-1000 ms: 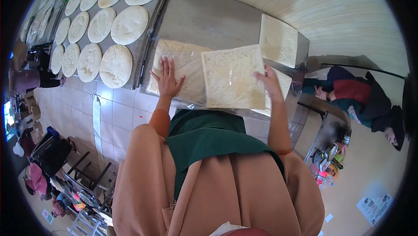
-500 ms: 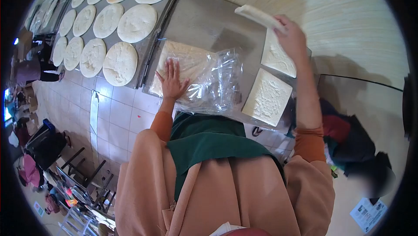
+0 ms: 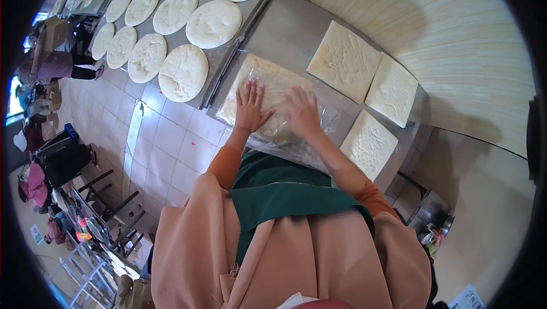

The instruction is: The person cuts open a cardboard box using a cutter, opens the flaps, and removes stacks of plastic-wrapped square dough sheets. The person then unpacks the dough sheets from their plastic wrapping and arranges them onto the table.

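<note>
A square flatbread (image 3: 273,72) lies on the steel table inside a clear plastic bag (image 3: 326,116). On its left part rests my left hand (image 3: 249,108), flat with the fingers spread. Just to the right is my right hand (image 3: 302,114), over the same bag. Its fingers are stretched out and a little blurred, and it holds nothing; whether it presses on the plastic I cannot tell. Three bare square flatbreads lie to the right: a far one (image 3: 345,61), a corner one (image 3: 392,90) and a near one (image 3: 370,145).
Several round flatbreads (image 3: 183,73) lie in rows on the neighbouring steel table (image 3: 196,102) at the left. A pale wall (image 3: 456,52) borders the table on the far right. Below it stands a metal pot (image 3: 436,209). A person (image 3: 54,64) carries a carton in the left background.
My right hand has let go of the square flatbread, which now lies flat at the far side, and moved left to the bag. My left hand still rests on the bagged bread.
</note>
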The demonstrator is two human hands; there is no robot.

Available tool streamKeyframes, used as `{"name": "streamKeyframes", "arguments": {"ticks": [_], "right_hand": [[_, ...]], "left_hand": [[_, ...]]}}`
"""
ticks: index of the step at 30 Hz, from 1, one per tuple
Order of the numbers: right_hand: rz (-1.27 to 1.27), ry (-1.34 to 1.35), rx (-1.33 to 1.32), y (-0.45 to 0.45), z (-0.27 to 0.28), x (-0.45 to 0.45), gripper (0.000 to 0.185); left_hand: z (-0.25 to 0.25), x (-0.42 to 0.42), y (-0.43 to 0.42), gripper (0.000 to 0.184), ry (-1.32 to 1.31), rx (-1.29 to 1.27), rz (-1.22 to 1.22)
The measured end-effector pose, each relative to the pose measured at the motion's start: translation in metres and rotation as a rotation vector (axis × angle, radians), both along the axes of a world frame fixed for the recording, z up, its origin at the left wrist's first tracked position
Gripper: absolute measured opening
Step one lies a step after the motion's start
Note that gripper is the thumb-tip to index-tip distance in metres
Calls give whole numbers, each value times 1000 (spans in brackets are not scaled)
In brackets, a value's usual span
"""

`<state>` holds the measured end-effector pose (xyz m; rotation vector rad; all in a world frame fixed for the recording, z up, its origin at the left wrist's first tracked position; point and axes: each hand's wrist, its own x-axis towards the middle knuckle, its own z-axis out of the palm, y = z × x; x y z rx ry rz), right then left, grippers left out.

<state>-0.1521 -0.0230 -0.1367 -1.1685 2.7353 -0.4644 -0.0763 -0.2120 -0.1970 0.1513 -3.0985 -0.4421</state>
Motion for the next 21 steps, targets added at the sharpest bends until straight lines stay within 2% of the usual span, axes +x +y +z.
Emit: {"name": "streamKeyframes", "arguments": {"ticks": [2,5,8,11,14,18,21], "right_hand": [[22,-46,54,7,-3,29,62],[-29,-126,96,21,-12,47,82],[-43,-155,105,32,-37,52,93],[-68,-159,47,36,-49,55,95],[-109,-178,21,38,-54,59,96],[-114,-190,-27,44,-64,61,98],[-99,-178,-51,50,-69,60,100]], "left_hand": [[2,0,-1,81,19,5,5],[-9,-6,-18,69,134,258,126],[-25,-16,-35,59,228,51,635],[3,-31,-45,53,-270,120,670],[32,-39,-54,50,-323,180,648],[6,-36,-73,53,-207,150,589],[0,-40,-93,48,-327,466,511]]}}
